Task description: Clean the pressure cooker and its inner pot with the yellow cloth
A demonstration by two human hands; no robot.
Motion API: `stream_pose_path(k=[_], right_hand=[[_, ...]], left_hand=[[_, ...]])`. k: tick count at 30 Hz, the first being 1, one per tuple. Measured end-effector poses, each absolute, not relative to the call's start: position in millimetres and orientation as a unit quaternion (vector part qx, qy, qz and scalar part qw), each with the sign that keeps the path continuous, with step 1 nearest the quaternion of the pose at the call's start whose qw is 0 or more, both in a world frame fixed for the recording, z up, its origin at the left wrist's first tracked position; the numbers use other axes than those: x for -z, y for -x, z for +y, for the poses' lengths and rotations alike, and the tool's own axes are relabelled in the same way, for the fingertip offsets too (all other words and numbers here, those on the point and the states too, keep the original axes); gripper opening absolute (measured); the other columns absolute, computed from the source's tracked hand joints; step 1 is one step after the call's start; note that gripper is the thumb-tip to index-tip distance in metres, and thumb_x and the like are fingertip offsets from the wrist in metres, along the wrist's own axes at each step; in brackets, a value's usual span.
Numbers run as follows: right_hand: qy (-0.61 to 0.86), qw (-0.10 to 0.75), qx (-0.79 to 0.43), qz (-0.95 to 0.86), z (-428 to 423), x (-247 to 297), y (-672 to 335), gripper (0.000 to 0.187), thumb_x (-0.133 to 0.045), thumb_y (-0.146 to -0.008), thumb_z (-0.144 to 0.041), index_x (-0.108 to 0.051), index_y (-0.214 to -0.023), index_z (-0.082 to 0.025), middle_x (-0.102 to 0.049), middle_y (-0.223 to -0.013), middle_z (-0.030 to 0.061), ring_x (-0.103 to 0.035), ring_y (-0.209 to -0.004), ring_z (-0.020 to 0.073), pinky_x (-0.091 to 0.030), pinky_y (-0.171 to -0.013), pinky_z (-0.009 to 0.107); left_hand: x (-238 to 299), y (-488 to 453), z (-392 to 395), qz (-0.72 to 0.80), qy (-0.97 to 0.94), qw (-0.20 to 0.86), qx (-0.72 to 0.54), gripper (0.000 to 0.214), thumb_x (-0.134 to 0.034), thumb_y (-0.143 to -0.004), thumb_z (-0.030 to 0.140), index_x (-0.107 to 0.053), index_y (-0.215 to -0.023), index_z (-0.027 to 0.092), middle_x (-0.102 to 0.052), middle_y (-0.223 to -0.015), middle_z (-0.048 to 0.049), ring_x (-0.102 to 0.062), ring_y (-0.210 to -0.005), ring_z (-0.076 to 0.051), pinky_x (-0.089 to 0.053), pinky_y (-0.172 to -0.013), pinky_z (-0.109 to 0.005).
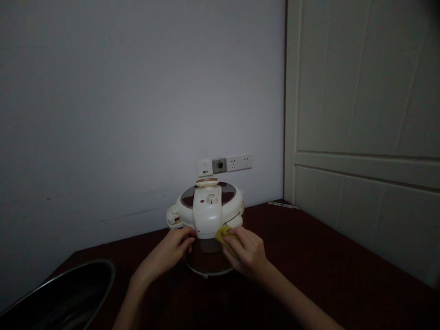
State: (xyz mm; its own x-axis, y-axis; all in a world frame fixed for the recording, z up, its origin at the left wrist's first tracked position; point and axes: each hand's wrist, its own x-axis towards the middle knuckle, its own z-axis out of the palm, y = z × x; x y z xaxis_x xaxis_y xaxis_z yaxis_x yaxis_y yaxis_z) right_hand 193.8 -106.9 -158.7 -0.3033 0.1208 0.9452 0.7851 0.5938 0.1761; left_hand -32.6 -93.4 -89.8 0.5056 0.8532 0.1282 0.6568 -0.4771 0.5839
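A cream and dark-red electric pressure cooker stands on a dark red table near the wall. My left hand rests on the cooker's front left side, fingers curled against the body under the lid rim. My right hand presses a small yellow cloth against the cooker's front right, just below the lid. The cooker's lower front is hidden behind both hands.
A dark metal bowl or wok sits at the lower left corner of the table. Wall sockets are mounted behind the cooker. A cream panelled door runs along the table's right side.
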Motion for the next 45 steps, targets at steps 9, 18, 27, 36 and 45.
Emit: stream_pose_path(k=[9, 18, 27, 36, 45], right_hand=[[0.338, 0.514, 0.298, -0.73, -111.8, 153.9, -198.3, 0.011, -0.061, -0.079, -0.017, -0.064, -0.089, -0.015, -0.063, -0.08, 0.0086, -0.06, -0.069, 0.0168, -0.05, -0.059, 0.027], [0.305, 0.609, 0.259, -0.685, -73.4, 174.9, -231.4, 0.013, -0.06, -0.079, -0.016, -0.063, -0.092, -0.017, -0.061, -0.082, 0.0079, -0.06, -0.07, 0.0156, -0.051, -0.058, 0.026], [0.376, 0.636, 0.122, -0.663, -67.3, 141.5, -244.0, 0.027, -0.059, -0.085, -0.03, -0.057, -0.11, -0.019, -0.065, -0.098, 0.009, -0.063, -0.088, 0.0193, -0.053, -0.077, 0.033], [0.392, 0.564, 0.123, -0.716, -49.7, 120.1, -250.7, 0.016, -0.056, -0.087, -0.025, -0.063, -0.099, -0.018, -0.064, -0.094, 0.007, -0.061, -0.087, 0.0187, -0.051, -0.079, 0.033], [0.351, 0.512, 0.116, -0.775, -67.4, 110.3, -231.3, 0.019, -0.054, -0.088, -0.026, -0.066, -0.102, -0.021, -0.063, -0.099, 0.0061, -0.062, -0.089, 0.0166, -0.052, -0.077, 0.029]], left_hand=[[89.7, 19.3, -96.1, 0.531, -0.814, 0.108, -0.207, 0.036, -0.054, -0.078, 0.053, -0.062, -0.081, 0.019, -0.067, -0.084, -0.0047, -0.06, -0.079, -0.021, -0.038, -0.065, -0.028], [92.3, 12.2, -97.1, 0.569, -0.801, 0.025, -0.184, 0.033, -0.05, -0.082, 0.051, -0.061, -0.079, 0.019, -0.068, -0.084, -0.0066, -0.062, -0.08, -0.023, -0.036, -0.063, -0.028], [92.4, 14.4, -95.3, 0.559, -0.805, 0.039, -0.195, 0.036, -0.05, -0.081, 0.053, -0.06, -0.078, 0.019, -0.068, -0.082, -0.0074, -0.063, -0.08, -0.025, -0.038, -0.065, -0.031], [93.8, 14.9, -94.4, 0.554, -0.806, 0.057, -0.201, 0.035, -0.05, -0.081, 0.053, -0.059, -0.077, 0.019, -0.068, -0.081, -0.0067, -0.061, -0.075, -0.023, -0.037, -0.064, -0.031], [94.6, 15.3, -96.2, 0.554, -0.805, 0.056, -0.204, 0.034, -0.051, -0.081, 0.052, -0.06, -0.08, 0.019, -0.068, -0.082, -0.0064, -0.062, -0.077, -0.024, -0.038, -0.065, -0.031]])
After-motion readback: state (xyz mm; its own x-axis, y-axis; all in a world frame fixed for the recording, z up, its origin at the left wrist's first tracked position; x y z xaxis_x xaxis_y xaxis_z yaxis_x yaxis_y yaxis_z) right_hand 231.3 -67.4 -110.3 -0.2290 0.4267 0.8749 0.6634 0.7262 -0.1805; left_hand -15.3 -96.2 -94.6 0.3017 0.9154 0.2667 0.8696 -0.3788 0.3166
